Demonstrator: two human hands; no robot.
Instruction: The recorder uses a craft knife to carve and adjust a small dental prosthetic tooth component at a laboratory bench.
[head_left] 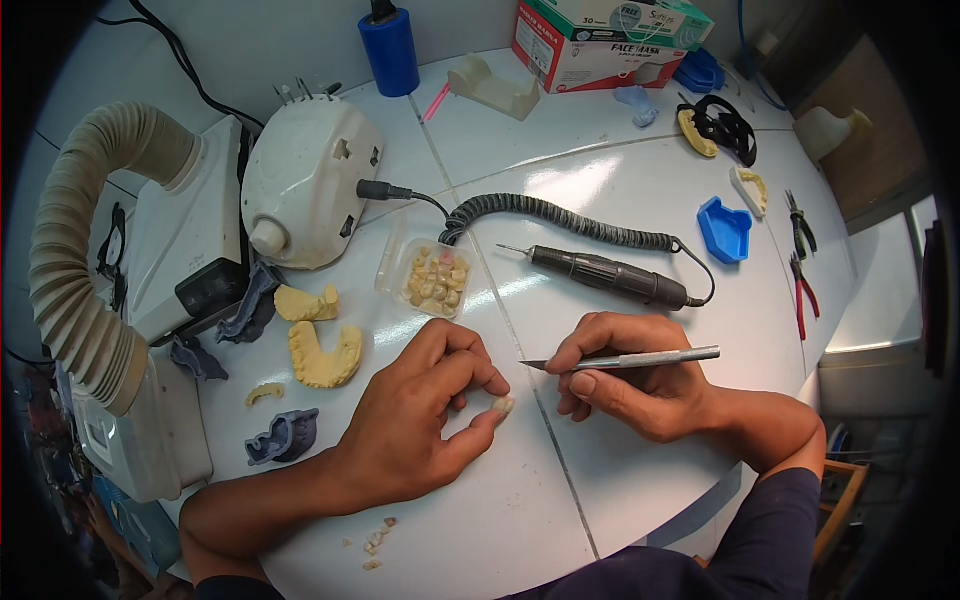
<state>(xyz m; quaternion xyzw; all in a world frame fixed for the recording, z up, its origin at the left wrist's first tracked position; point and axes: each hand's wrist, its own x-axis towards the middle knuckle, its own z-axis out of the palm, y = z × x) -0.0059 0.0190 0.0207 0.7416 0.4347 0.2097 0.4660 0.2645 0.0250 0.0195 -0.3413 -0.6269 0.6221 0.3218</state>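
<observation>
My left hand pinches a small tooth-coloured dental crown between thumb and fingertips, a little above the white tabletop. In my right hand a silver craft knife is held like a pen, its blade pointing left toward the crown but apart from it. Just beyond my left hand stands a clear plastic box with several tooth-like pieces in it, its lid open. A few loose tooth pieces lie on the table near my left forearm.
A black handpiece with a coiled cord lies beyond my hands, near a white control unit. Yellow plaster dental casts and grey impression pieces lie left, beside a ribbed hose. Pliers and a blue mould sit right.
</observation>
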